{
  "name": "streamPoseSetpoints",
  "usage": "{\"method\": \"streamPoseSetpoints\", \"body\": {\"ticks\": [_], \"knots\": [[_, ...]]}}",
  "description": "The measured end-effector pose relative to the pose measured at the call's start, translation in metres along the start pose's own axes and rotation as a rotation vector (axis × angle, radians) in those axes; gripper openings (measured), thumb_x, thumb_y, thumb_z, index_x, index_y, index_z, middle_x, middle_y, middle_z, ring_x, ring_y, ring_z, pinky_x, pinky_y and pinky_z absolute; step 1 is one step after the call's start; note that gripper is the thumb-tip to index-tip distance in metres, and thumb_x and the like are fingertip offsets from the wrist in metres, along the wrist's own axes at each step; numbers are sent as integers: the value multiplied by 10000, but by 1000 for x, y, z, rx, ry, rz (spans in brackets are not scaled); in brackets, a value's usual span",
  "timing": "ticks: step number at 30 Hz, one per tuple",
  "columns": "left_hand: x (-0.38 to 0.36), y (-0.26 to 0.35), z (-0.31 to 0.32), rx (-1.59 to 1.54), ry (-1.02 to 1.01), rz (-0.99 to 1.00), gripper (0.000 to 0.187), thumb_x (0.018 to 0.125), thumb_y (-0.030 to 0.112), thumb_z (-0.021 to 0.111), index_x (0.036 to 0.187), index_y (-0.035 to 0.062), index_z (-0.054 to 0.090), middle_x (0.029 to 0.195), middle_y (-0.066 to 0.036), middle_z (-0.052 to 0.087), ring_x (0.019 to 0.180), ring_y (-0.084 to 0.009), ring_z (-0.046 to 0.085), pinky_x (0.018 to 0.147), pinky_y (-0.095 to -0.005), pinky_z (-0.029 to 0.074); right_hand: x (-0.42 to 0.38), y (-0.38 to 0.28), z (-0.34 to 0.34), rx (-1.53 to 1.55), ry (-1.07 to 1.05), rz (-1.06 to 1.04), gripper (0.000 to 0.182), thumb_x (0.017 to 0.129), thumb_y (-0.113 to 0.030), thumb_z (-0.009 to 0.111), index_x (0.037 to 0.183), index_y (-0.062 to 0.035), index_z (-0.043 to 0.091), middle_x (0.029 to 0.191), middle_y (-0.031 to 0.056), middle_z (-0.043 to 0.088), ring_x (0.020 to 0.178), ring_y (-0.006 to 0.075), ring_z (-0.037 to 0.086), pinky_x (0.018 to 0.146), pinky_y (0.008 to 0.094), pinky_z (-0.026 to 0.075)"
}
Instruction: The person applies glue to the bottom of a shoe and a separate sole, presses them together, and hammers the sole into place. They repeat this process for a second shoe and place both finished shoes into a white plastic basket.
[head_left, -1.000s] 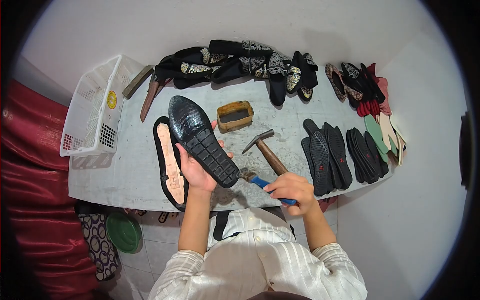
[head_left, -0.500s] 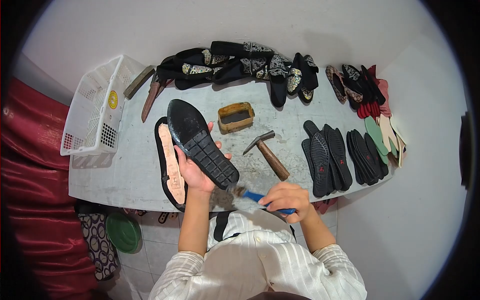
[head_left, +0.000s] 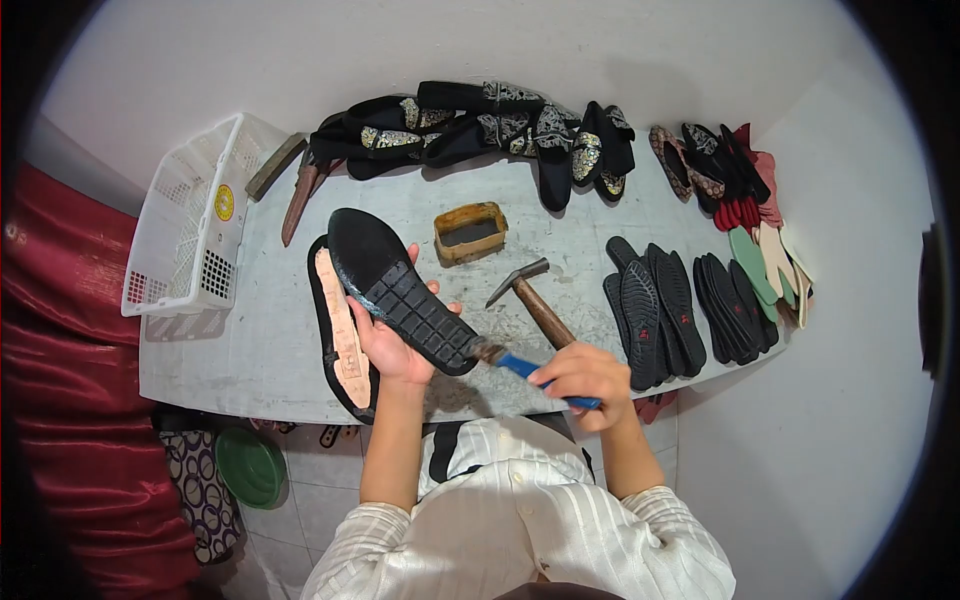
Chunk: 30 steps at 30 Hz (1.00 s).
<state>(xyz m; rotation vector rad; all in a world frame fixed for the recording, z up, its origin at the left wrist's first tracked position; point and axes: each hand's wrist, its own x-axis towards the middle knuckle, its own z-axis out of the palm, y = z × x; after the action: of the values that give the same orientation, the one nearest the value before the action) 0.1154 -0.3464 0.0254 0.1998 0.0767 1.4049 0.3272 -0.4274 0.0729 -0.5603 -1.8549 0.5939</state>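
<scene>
My left hand (head_left: 393, 348) grips a black shoe sole (head_left: 400, 275) from beneath, its blocky, grid-patterned face turned up. The toe half of that sole looks smooth and partly shiny. In my right hand (head_left: 588, 383) is a brush (head_left: 521, 367) with a blue handle, its bristles touching the heel edge of the sole. Just left of my left hand lies a black shoe piece (head_left: 345, 330) with a pale pinkish bottom, on the table and partly hidden. Beyond my right hand rests a wooden-handled hammer (head_left: 540, 306), its handle end hidden behind the fingers.
A yellowish open container (head_left: 470, 255) with dark contents stands mid-table. Black shoes (head_left: 480, 140) line the back edge. Several dark soles (head_left: 655, 320) lie at right beside green and cream insoles (head_left: 752, 264). A white plastic basket (head_left: 195, 240) stands at left, near wooden-handled tools (head_left: 297, 205).
My right hand has moved slightly up and the brush with it, its bristles now higher along the sole's heel edge. The sole has shifted slightly in my left hand.
</scene>
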Motion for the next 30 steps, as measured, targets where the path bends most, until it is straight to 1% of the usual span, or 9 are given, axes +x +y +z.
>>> {"method": "streamPoseSetpoints", "body": {"ticks": [3,5,9,11,13,15,17,25,30], "knots": [[0,1,-1,12,-21,26,712,907,647,198,1406,153,317,1434,-85,354,909,-250,567,738,-541,482,1,0,-2,-96,87,11,282,521,-95,543,772,-8,637,856,126,681,661,272,610,594,339,500],[0,1,-3,10,-19,27,713,906,649,198,1405,155,318,1435,-85,353,913,-250,568,739,-541,482,-1,-2,6,-19,-10,-55,134,710,-92,524,748,-22,633,825,150,684,623,266,618,571,330,501],[0,-1,-7,51,-26,41,714,905,651,197,1404,155,317,1443,-84,342,921,-248,564,740,-541,482,-2,-4,12,81,-64,-34,135,708,-91,527,750,-21,634,834,155,687,611,262,617,567,334,502],[-2,-1,-4,35,-28,24,680,917,626,199,1411,174,314,1450,-67,336,928,-259,565,754,-535,468,-3,-2,4,53,-7,24,144,684,-85,526,755,-27,637,826,157,688,607,261,617,572,333,503],[-2,-1,-2,19,-34,11,647,929,601,200,1418,193,312,1457,-51,331,935,-271,567,769,-528,454,-1,-1,0,-85,112,24,300,476,-26,551,763,-25,639,831,123,687,615,264,605,572,332,491],[-2,-1,-1,31,-24,17,721,904,653,196,1405,149,313,1449,-75,332,925,-248,561,740,-542,483,3,-4,3,-79,90,9,290,488,-50,551,764,-22,637,831,121,687,610,264,599,565,334,487],[-2,0,-5,27,-20,15,722,904,652,196,1407,147,310,1449,-75,332,923,-248,561,741,-544,482,1,-8,7,-60,-61,-34,296,494,-78,551,769,-15,639,831,119,685,612,256,595,568,333,487],[-2,0,-5,-5,-60,-29,641,936,589,183,1420,186,306,1460,-73,321,931,-281,589,769,-571,459,5,-2,-2,-58,23,21,335,454,-96,544,761,-5,643,834,118,682,627,249,597,572,315,485],[-4,2,-5,37,-15,-103,693,934,596,177,1417,114,295,1463,-90,313,911,-276,620,772,-576,465,13,-1,-4,-70,-52,-12,318,460,-70,563,760,-2,642,859,121,681,628,251,594,577,314,484]]}}
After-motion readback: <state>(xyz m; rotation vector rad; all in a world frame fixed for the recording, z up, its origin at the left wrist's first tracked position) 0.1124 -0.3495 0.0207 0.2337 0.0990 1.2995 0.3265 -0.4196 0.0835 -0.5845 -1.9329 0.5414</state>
